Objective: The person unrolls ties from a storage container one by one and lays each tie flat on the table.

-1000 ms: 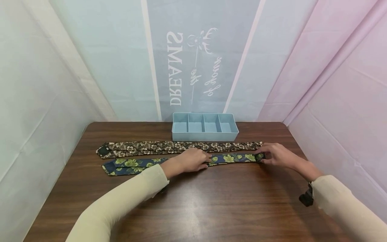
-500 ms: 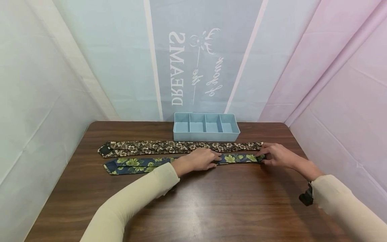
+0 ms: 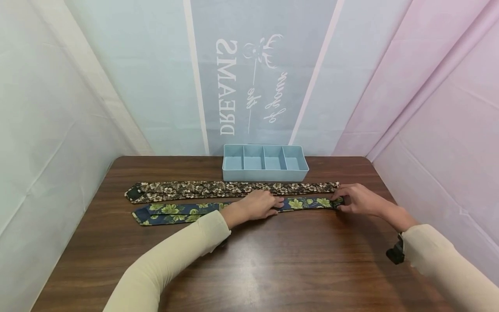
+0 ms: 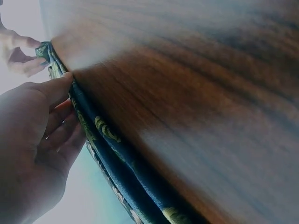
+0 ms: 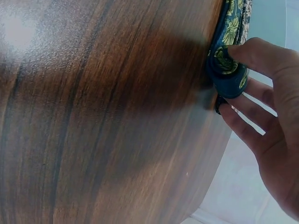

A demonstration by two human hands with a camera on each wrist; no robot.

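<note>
A navy necktie with yellow-green leaves (image 3: 167, 209) lies lengthwise across the table, its wide end to the left. My left hand (image 3: 257, 204) holds it near the middle, thumb at the near edge and fingers at the far edge; in the left wrist view, the thumb (image 4: 63, 84) meets the cloth. At the narrow end, my right hand (image 3: 358, 200) pinches the tie; the right wrist view shows this end turned over in a small roll (image 5: 226, 65) between thumb and fingers. Behind it lies a second, brown-and-cream floral necktie (image 3: 202, 188), parallel to the navy one.
A light blue box (image 3: 265, 175) with several compartments in a row stands at the back of the brown wooden table (image 3: 273, 268), beyond the ties. Printed cloth (image 3: 257, 86) hangs behind the table, and pale cloth walls flank both sides.
My left hand has slid a little to the right along the navy necktie, then stayed there. My right hand keeps its place at the narrow end.
</note>
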